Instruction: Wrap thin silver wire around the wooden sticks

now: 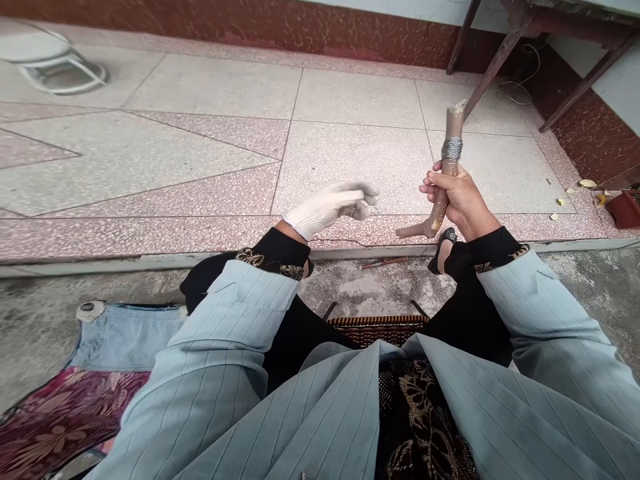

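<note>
My right hand (463, 197), bare, is closed around a forked wooden stick (454, 120) held almost upright. Silvery wire (452, 149) is wound in a tight band around the stick's upper part, just above my fingers. The stick's short side branch (413, 231) points left at the lower end. To the left, apart from the stick, my left hand (334, 205) wears a white knitted glove. Its fingers are loosely bent and stretched toward the right, and I see nothing in them.
A raised tiled ledge (225, 235) runs across in front of me. Thin sticks (384, 263) lie on the concrete below it. A dark wooden table (505, 53) stands at the back right, a white stool (60, 63) at the back left. Patterned cloth (75, 400) lies at lower left.
</note>
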Available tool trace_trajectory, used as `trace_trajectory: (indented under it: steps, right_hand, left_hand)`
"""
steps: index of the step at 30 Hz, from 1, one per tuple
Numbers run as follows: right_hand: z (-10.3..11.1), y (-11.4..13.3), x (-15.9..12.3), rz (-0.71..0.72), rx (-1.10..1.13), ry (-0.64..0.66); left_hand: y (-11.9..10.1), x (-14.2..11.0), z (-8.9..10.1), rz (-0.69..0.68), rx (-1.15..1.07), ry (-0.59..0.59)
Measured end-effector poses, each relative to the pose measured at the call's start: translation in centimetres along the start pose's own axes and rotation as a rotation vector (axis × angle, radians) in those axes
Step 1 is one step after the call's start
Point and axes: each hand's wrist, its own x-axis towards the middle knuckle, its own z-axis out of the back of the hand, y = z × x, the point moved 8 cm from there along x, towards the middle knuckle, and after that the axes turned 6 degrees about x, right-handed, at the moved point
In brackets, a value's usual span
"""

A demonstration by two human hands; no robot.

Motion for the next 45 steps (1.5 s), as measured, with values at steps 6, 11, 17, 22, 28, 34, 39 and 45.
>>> trace_trajectory:
  steps: [6, 11, 17, 22, 28, 34, 39, 45]
  right_hand:
    - [-2.6, -2.2, -0.4, -0.071, -0.051, 0.053]
    - [-3.4, -2.6, -0.2, -0.039, -0.086, 0.054]
    - [-4.1, -2.5, 0.1, 0.054, -0.16, 0.042]
    - [-4.0, -2.9, 1.1, 0.116, -0.206, -0.015]
    - [-4.4, -3.6, 1.7, 0.124, -0.209, 0.031]
    - [-5.2, -4.1, 1.5, 0.081, -0.212, 0.11]
    - [-5.5, -3.7, 1.5, 0.15, -0.26, 0.093]
    - [-5.7, -3.2, 1.3, 0.157, -0.236, 0.075]
  left_hand:
    - [-1.1, 1.2, -2.7, -0.107, 0.16, 0.043]
    - [-0.6, 1.3, -4.2, -0.082, 0.164, 0.109]
    - [0.1, 1.4, -4.6, -0.076, 0.066, 0.103]
    - [0.5, 1.3, -5.2, -0.037, -0.107, 0.141]
    - [1.5, 1.4, -6.3, 0.02, -0.249, 0.201]
    - [1.7, 1.6, -7.2, 0.042, -0.338, 0.181]
    - [1.7, 1.7, -7.6, 0.068, -0.407, 0.127]
    - [1.8, 1.9, -7.2, 0.056, -0.468, 0.107]
